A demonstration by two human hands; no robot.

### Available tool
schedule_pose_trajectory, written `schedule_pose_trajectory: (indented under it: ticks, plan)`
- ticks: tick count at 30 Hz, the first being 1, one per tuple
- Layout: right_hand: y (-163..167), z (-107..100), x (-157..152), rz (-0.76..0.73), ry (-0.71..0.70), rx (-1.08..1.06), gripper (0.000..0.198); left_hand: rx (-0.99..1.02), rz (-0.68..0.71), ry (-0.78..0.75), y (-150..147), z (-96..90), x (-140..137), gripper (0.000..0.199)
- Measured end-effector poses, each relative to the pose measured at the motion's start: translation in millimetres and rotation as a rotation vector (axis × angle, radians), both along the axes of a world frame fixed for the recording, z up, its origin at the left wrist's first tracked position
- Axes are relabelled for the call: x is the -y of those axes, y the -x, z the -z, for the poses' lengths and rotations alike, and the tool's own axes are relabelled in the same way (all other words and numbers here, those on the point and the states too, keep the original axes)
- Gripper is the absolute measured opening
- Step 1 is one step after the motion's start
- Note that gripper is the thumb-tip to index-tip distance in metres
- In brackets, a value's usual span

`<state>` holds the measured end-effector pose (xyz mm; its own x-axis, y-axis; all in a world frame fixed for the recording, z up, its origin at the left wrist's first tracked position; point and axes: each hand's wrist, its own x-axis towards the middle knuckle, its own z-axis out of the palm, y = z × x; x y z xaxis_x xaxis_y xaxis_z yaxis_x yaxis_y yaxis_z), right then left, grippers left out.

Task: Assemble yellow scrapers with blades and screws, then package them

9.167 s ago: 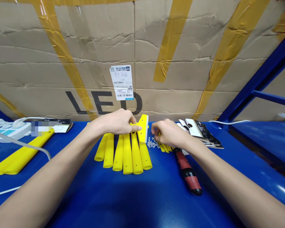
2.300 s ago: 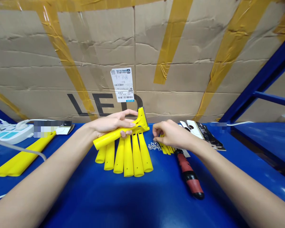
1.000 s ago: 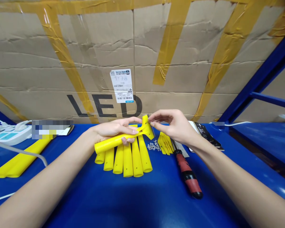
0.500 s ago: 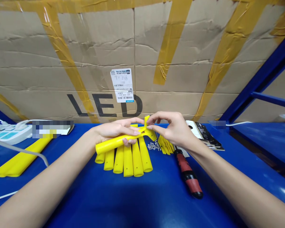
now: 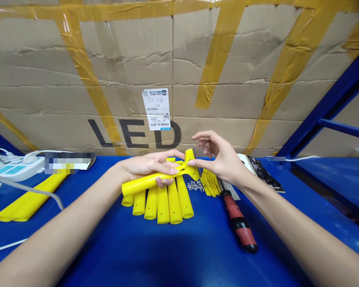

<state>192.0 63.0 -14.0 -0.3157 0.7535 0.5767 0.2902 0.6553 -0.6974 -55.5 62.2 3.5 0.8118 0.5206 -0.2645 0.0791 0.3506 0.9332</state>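
My left hand (image 5: 143, 165) is closed around a yellow plastic scraper-like tool (image 5: 143, 184) with a tubular handle and a flared head; a thin greyish edge shows along the head. Beside that head is my right hand (image 5: 223, 159), its fingers lifted apart and its thumb at the head, seemingly touching it. Below the held tool, several yellow tubular handles (image 5: 163, 205) lie fanned out, small holes near their ends. Small metal screws (image 5: 194, 186) are heaped right of them, next to several flat yellow pieces (image 5: 210, 183). A red and black screwdriver (image 5: 239, 223) lies under my right wrist.
Behind the blue table (image 5: 167, 255) stands a large taped cardboard box (image 5: 143, 48) with a label. Left are more yellow tubes (image 5: 32, 199), a white power strip (image 5: 24, 169) and loose cables. Black-and-white packaging (image 5: 263, 173) lies right, near a blue metal frame (image 5: 326, 95).
My right fingers have let go of the head's upper part and spread up and away, leaving the thumb near it. The head has turned, showing more of its face. My left hand keeps its hold.
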Motion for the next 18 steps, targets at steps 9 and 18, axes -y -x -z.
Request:
schedule_pose_trajectory:
  ticks: [9,18]
  plan:
    - [-4,-5,0,0.018,0.305,-0.008,0.073,-0.035,-0.034,0.016,-6,-4.1,4,0.045]
    - [-15,0,-7,0.051,0.236,0.353,0.015,-0.019,-0.164,0.062,6,3.4,-13,0.049]
